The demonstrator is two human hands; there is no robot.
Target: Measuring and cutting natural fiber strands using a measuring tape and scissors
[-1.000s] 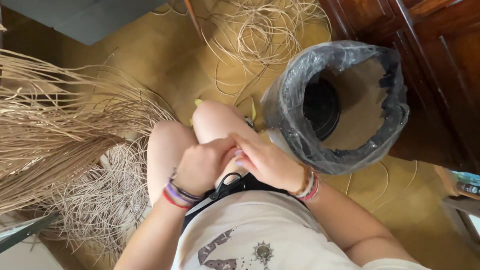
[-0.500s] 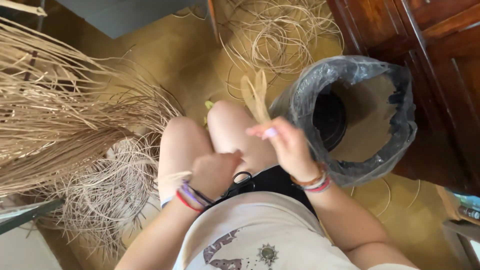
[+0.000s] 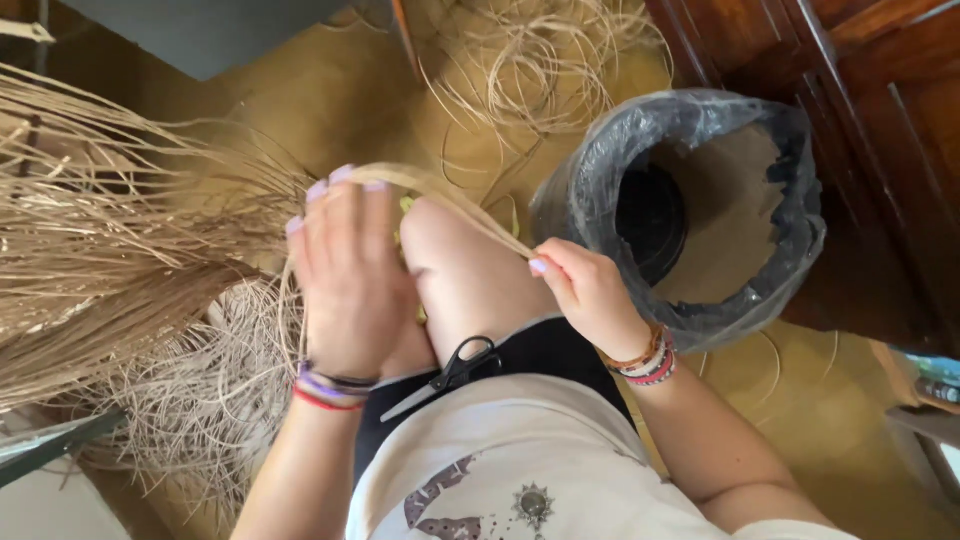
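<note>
Both hands gripped one pale straw strand [image 3: 450, 200], left hand [image 3: 350, 280] raised, right hand [image 3: 590, 295] pinching it beside the lined bin [image 3: 700, 320].

A thin, pale straw strand [image 3: 455, 205] arcs taut above the bare knees.

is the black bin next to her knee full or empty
Mostly empty: the lined bin stands upright and open-mouthed, its dark bottom visible with nothing piled inside. Loose fibre strands lie on the floor outside it.
</note>
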